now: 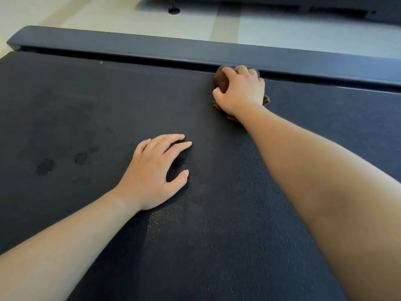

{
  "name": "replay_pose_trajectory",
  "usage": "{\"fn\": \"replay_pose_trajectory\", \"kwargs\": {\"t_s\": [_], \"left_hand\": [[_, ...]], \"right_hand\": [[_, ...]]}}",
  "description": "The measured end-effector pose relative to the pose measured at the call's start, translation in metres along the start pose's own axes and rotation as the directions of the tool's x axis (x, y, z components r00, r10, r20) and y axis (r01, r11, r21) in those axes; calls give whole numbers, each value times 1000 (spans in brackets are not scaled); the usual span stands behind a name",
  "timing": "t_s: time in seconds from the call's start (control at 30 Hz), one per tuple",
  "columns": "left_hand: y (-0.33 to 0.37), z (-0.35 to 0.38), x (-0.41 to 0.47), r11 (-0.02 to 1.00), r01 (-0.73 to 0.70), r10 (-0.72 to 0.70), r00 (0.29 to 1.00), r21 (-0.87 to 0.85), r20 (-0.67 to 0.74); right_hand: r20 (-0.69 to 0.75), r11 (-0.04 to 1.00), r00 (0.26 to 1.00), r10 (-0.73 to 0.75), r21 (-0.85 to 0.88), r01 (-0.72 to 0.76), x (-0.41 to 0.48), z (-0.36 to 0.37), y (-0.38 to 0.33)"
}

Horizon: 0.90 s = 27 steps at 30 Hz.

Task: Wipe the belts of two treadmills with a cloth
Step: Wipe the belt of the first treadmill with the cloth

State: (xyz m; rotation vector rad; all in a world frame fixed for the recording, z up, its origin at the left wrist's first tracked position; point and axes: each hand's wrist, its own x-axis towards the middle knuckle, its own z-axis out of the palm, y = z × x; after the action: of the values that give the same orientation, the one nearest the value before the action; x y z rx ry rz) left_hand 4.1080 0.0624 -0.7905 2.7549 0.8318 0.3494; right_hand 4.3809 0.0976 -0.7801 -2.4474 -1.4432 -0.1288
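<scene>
Brown cloth [220, 80] bunched under clenched right hand [240, 90]; left hand [152, 172] splayed flat on belt [76, 118]

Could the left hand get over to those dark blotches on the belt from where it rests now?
Probably yes. The left hand lies flat on the belt, and the dark blotches sit just to its left on the same surface, with nothing between them.

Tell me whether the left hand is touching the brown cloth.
Apart. The head view shows the left hand flat on the black treadmill belt, with bare belt between it and the crumpled brown cloth gripped by the right hand.
</scene>
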Motion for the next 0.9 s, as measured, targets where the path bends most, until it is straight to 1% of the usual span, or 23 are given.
{"fn": "replay_pose_trajectory", "kwargs": {"t_s": [0.07,0.13,0.2,0.27,0.4,0.53,0.6,0.7,0.8,0.83,0.9], "left_hand": [[1,-2,0,1000,2,-2,1000,-11,24],[-1,-5,-1,1000,5,-4,999,-27,47],[-10,-12,-10,1000,8,-7,999,-18,41],[-23,-18,-29,1000,18,-18,999,-5,49],[-37,-20,-54,999,-32,30,993,14,111],[-36,-16,-50,1000,-18,18,999,5,47],[-37,-14,-50,1000,-14,14,999,-9,32],[-39,-11,-49,1000,-22,22,1000,-20,11],[-40,-11,-49,999,-42,42,999,-36,3],[-40,-11,-50,998,-45,46,999,-36,6],[-40,-11,-50,998,-40,40,999,-44,6]], "right_hand": [[7,999,999,-47,-6,47,-17,-3,-6],[24,992,992,-125,20,124,-46,-10,-13],[41,977,978,-206,68,203,-87,-17,-25],[47,966,969,-244,100,238,-134,-27,-36],[-17,980,986,-168,110,169,-230,-43,-62],[-57,984,986,-156,77,160,-291,-50,-78],[-79,989,989,-122,80,128,-286,-50,-80],[-78,997,996,33,70,-28,-245,-43,-91],[-55,985,983,173,3,-173,-213,-34,-101],[-52,982,981,186,-17,-187,-211,-32,-102],[-39,986,985,166,-27,-167,-222,-34,-106]]}}
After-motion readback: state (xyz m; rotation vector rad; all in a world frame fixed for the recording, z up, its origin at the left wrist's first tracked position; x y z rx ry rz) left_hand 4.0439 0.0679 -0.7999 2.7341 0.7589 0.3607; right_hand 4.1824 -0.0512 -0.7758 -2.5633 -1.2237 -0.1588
